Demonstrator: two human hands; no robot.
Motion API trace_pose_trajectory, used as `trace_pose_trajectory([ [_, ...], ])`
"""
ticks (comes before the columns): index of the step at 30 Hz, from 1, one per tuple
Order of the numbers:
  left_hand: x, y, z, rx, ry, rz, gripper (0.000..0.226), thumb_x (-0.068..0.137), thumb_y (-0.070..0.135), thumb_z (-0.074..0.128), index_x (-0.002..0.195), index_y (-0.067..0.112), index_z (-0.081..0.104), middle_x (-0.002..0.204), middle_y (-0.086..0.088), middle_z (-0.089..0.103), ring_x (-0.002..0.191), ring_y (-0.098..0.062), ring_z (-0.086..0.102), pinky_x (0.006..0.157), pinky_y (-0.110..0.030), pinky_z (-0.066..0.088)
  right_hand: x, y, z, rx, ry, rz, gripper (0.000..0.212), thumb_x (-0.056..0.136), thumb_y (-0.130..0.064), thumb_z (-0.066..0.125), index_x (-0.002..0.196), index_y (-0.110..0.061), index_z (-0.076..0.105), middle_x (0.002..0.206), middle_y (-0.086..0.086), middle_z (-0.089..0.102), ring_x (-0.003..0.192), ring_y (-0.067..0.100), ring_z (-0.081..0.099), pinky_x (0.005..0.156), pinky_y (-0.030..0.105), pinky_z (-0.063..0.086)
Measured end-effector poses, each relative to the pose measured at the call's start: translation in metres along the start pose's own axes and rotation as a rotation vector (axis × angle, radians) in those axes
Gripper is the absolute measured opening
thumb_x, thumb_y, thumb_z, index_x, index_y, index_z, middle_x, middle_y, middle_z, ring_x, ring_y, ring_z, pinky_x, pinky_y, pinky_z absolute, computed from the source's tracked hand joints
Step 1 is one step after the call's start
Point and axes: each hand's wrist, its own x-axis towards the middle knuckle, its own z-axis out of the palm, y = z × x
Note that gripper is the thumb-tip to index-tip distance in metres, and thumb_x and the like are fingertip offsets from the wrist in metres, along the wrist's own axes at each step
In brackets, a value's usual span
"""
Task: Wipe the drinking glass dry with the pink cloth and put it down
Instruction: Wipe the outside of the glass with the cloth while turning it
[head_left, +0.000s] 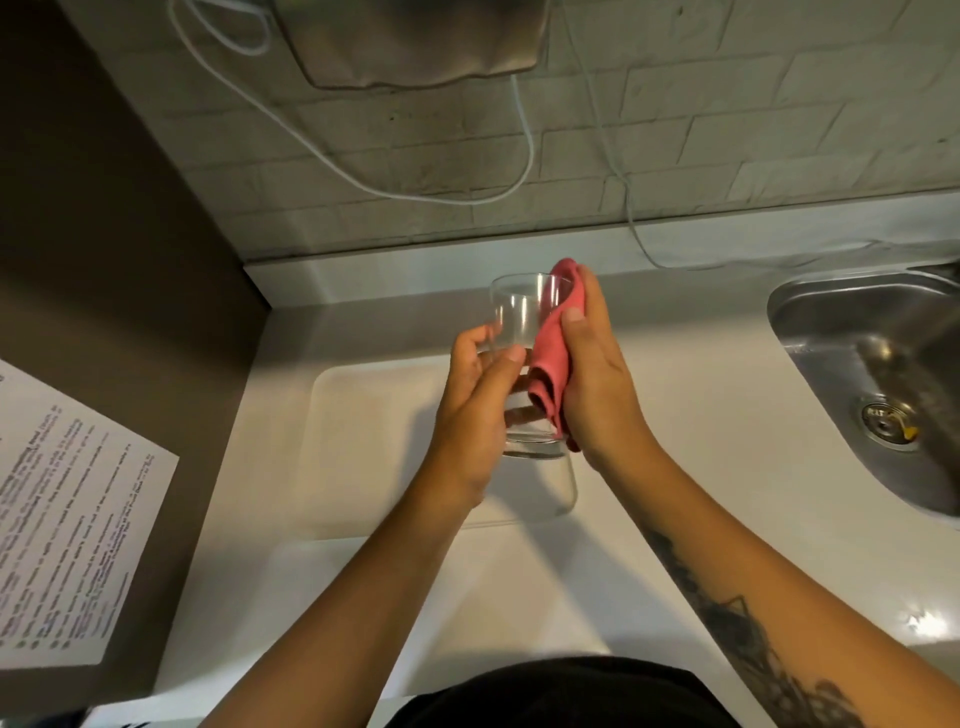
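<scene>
A clear drinking glass (522, 312) is held in the air above the white counter, its mouth pointing away from me and its thick base toward me. My left hand (475, 410) grips the glass from the left side, thumb across its front. My right hand (597, 384) presses a folded pink cloth (553, 358) against the glass's right wall, fingertips reaching up to the rim. The cloth covers part of the right side of the glass.
A shallow white tray (363, 441) lies on the counter (701, 415) under my hands. A steel sink (872, 374) with a drain is at the right. White cables hang on the brick wall behind. A printed sheet (67, 519) hangs on the brown panel at left.
</scene>
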Motion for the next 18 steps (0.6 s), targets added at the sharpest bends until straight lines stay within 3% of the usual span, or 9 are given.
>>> trace_pose_trajectory([
  [2,0.003,0.002,-0.001,-0.006,0.033,0.002,0.035,0.082,0.053,0.066,0.116,0.045,0.065,0.114,0.003,0.079,0.098,-0.014,0.078,0.07,-0.024,0.06,-0.009,-0.001,0.006,-0.035,-0.026,-0.031,0.06,0.119,-0.03,0.032,0.173,-0.024,0.006,0.181,-0.005,0.018,0.165,0.01,0.028,0.134,0.035,0.029],
  [5,0.008,0.005,-0.009,0.011,0.011,0.036,0.024,0.084,0.055,0.061,0.108,0.056,0.066,0.124,-0.005,0.076,0.106,-0.021,0.076,0.08,-0.029,0.06,-0.042,0.012,0.019,-0.171,-0.071,-0.082,0.074,0.112,-0.033,0.034,0.172,-0.021,-0.007,0.173,-0.028,0.0,0.16,-0.015,0.009,0.133,0.017,0.015],
  [7,0.008,0.005,-0.012,0.031,-0.021,0.038,0.025,0.086,0.054,0.062,0.11,0.055,0.065,0.124,-0.004,0.075,0.102,-0.015,0.077,0.077,-0.024,0.06,-0.048,0.015,0.02,-0.174,-0.071,-0.087,0.072,0.113,-0.032,0.033,0.172,-0.022,-0.005,0.172,-0.029,0.01,0.159,-0.015,0.016,0.133,0.021,0.021],
  [10,0.003,-0.003,-0.009,0.068,-0.024,0.027,0.035,0.089,0.054,0.063,0.122,0.041,0.06,0.109,0.005,0.079,0.09,-0.008,0.077,0.069,-0.019,0.059,-0.022,0.004,0.012,-0.103,0.0,-0.041,0.053,0.119,-0.028,0.032,0.17,-0.023,0.019,0.167,0.001,0.044,0.152,0.017,0.05,0.126,0.048,0.042],
  [11,0.002,-0.006,-0.007,0.078,-0.026,0.013,0.039,0.09,0.056,0.062,0.124,0.037,0.058,0.103,0.006,0.079,0.088,-0.009,0.078,0.068,-0.021,0.059,-0.011,-0.001,0.009,-0.104,0.032,-0.028,0.053,0.119,-0.03,0.031,0.17,-0.023,0.02,0.169,0.006,0.044,0.152,0.023,0.05,0.126,0.051,0.042],
  [15,0.005,-0.002,-0.007,0.058,0.008,0.006,0.03,0.087,0.056,0.062,0.114,0.043,0.062,0.109,0.002,0.078,0.091,-0.01,0.077,0.068,-0.022,0.06,-0.018,-0.002,0.013,-0.112,0.005,-0.071,0.067,0.114,-0.035,0.031,0.173,-0.021,0.003,0.181,-0.006,0.018,0.166,0.01,0.024,0.136,0.042,0.026],
  [18,0.011,0.008,-0.011,0.054,-0.025,0.038,0.019,0.087,0.051,0.061,0.106,0.054,0.064,0.116,0.0,0.079,0.098,-0.012,0.078,0.073,-0.021,0.06,-0.045,0.015,0.022,-0.142,-0.04,-0.119,0.07,0.112,-0.032,0.033,0.172,-0.019,-0.001,0.17,-0.028,0.019,0.161,-0.007,0.022,0.133,0.028,0.024],
])
